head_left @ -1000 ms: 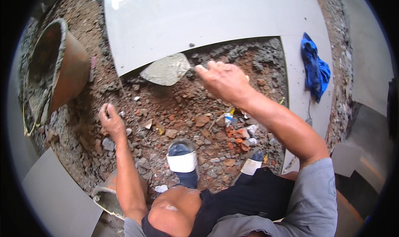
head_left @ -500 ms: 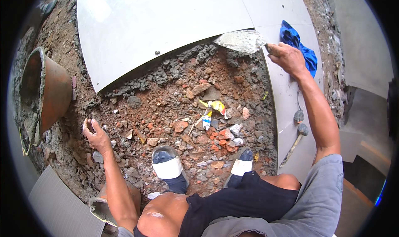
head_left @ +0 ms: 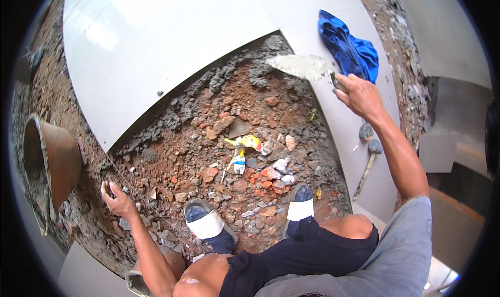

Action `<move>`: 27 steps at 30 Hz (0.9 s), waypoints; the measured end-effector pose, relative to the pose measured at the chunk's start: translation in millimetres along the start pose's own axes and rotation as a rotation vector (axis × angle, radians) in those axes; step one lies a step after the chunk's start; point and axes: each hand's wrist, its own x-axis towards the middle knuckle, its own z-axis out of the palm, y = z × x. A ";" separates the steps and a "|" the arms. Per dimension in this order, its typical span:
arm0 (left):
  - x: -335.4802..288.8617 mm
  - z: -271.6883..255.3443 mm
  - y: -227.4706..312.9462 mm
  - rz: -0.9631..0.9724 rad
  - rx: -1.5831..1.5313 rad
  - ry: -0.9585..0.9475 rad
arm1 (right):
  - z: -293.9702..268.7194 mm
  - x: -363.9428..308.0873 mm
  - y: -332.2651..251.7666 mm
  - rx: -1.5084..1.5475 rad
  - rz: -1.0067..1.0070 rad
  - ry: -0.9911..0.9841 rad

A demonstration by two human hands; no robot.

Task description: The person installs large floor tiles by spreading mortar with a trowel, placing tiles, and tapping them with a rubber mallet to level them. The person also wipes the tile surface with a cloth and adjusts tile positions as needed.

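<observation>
My right hand (head_left: 359, 98) is closed around the handle of a trowel (head_left: 302, 67). The trowel's pale, mortar-smeared blade points left, above the far right corner of the rubble patch, beside the laid tiles. My left hand (head_left: 120, 200) hangs over the rubble at the left, fingers loosely bent and apart, with nothing visible in it. Large pale tiles (head_left: 156, 52) lie along the far side, and a strip of tile (head_left: 333, 109) runs down the right. Lumpy grey mortar (head_left: 208, 83) lines the far tile edge. Red-brown rubble (head_left: 245, 177) fills the space between.
A blue cloth (head_left: 348, 47) lies on the right tiles. Nearer are a mallet (head_left: 374, 147) and a grey rounded lump (head_left: 366, 132). A mortar-crusted bucket (head_left: 60, 161) tips at the left. A yellow wrapper (head_left: 249, 142) lies on the rubble beyond my sandalled feet (head_left: 205, 221).
The view has shifted, so the tiles and bucket sit differently in it. The trowel has moved away from the far tile's corner, toward me. My left hand stays loosely open.
</observation>
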 end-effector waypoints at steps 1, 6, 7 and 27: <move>0.7 0.7 1.3 0.018 -0.002 -0.012 | 0.8 1.0 1.2 0.016 0.008 0.013; -0.5 5.5 8.3 0.043 -0.019 -0.025 | 1.6 27.2 2.6 0.098 0.116 -0.045; -1.1 5.5 8.9 0.056 -0.037 -0.025 | 1.8 30.7 0.0 0.088 0.125 -0.054; -29.9 22.5 77.5 0.280 -0.220 -0.141 | 132.5 -126.0 -53.4 0.623 0.100 -0.127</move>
